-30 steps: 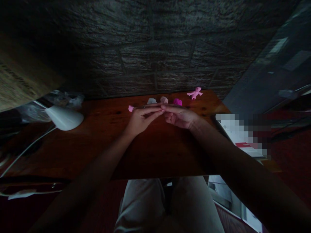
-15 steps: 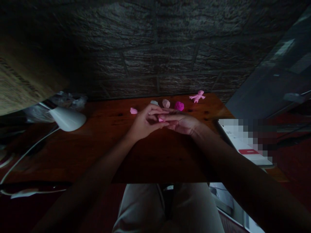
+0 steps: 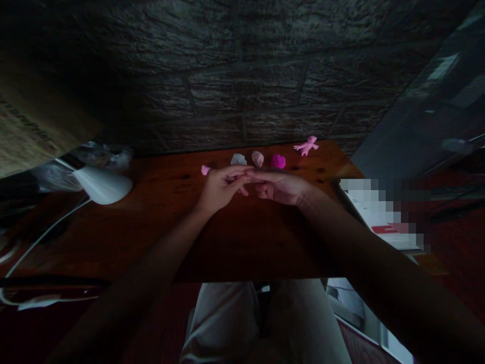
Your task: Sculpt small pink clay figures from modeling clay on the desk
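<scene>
My left hand [image 3: 220, 188] and my right hand [image 3: 284, 186] meet at the fingertips above the wooden table, thumbs and fingers pinched together. The small piece of pink modelling clay that showed between them half a second ago is now hidden by the fingers. Just beyond the hands lie a white clay lump [image 3: 238, 159], a pale pink clay lump [image 3: 257, 158] and a bright magenta clay lump [image 3: 278, 161]. Beside my left hand is a light pink clay piece [image 3: 205, 170], partly covered by it. A pink clay figure [image 3: 306, 146] with outspread arms stands at the back right.
A white lamp-like cone [image 3: 103, 185] with a cable stands on the left of the wooden table [image 3: 151, 217], near clear plastic wrapping [image 3: 109, 156] and a cardboard box [image 3: 34, 121]. A white printed item [image 3: 364, 202], partly pixelated, lies at the right edge. A brick wall [image 3: 212, 91] rises behind.
My fingers have closed together over the small pink clay piece, hiding it. The right fingers have curled more. The view has shifted slightly, and more of the white lump shows.
</scene>
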A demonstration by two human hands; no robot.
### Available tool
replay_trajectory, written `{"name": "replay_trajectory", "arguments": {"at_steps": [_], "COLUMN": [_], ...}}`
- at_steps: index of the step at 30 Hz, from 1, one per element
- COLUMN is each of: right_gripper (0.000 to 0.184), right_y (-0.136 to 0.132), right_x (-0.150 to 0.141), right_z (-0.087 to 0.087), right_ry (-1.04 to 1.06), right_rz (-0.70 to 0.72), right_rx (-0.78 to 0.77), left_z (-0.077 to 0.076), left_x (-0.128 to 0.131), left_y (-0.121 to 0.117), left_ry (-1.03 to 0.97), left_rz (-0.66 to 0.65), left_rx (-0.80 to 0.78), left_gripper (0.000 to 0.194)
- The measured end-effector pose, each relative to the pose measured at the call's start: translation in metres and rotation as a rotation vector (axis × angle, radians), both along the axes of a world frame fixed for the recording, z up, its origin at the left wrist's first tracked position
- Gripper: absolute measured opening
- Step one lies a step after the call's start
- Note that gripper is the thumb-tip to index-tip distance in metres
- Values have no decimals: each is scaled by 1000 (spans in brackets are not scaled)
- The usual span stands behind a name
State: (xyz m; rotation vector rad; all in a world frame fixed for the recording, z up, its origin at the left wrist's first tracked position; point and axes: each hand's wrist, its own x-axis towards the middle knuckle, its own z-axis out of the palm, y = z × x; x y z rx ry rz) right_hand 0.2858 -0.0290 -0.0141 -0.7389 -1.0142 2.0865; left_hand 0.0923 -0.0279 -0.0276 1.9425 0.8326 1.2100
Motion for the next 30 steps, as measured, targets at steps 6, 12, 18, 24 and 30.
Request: {"name": "replay_trajectory", "arguments": {"at_steps": [6,12,18,24,30], "right_gripper": [22,26,33,42,54], "right_y": [5,5,4,11,10], "right_x": [2,1,-1,4,1], "right_z": [-5,-7,-7,-7,-11], "right_ry": [-14,-51,-90,-5,-16], "right_rz": [-48,10,-109,-265,-216], "right_rx": [82,183,143,123,117], "left_z": [-4,-8,-4,-6,-6], "left_x": [4,6,6,7,7], "left_y": [1,5,7,2,-3], "left_ry": [10,33,-8,62,128], "left_rz": [-72,-67,-4,43,116], "left_rx": [-42,-106,-136,81,147], "left_gripper": [31,32,38,43,35]}}
